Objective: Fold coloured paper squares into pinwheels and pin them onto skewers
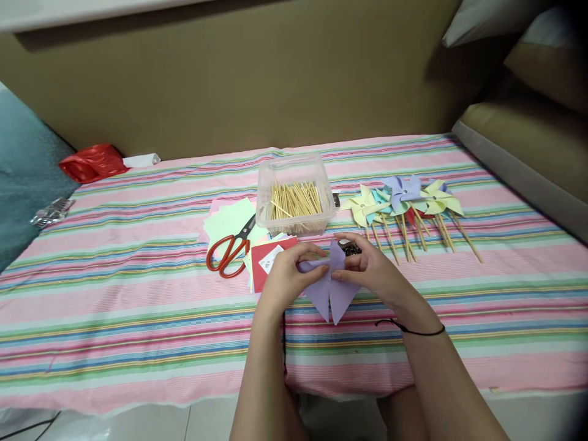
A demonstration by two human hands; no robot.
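Note:
Between both hands is a purple paper square point(339, 298) with slits cut from its corners, held above the striped cloth. My left hand point(296, 269) pinches its left part, where one flap curls over toward the middle. My right hand point(367, 268) pinches the right part near the centre, and a point of paper stands up between the two hands. Just behind my right hand is a partly hidden container of small dark pieces point(351, 249). A stack of coloured paper with a red sheet point(261, 275) on top lies left of my left hand.
Red-handled scissors point(228, 251) lie across pale green sheets point(223, 220). A clear plastic box point(327, 211) of wooden sticks point(296, 201) stands behind my hands. Several finished paper pinwheels point(404, 191) lie at the right. A red plastic bag point(94, 163) sits far left.

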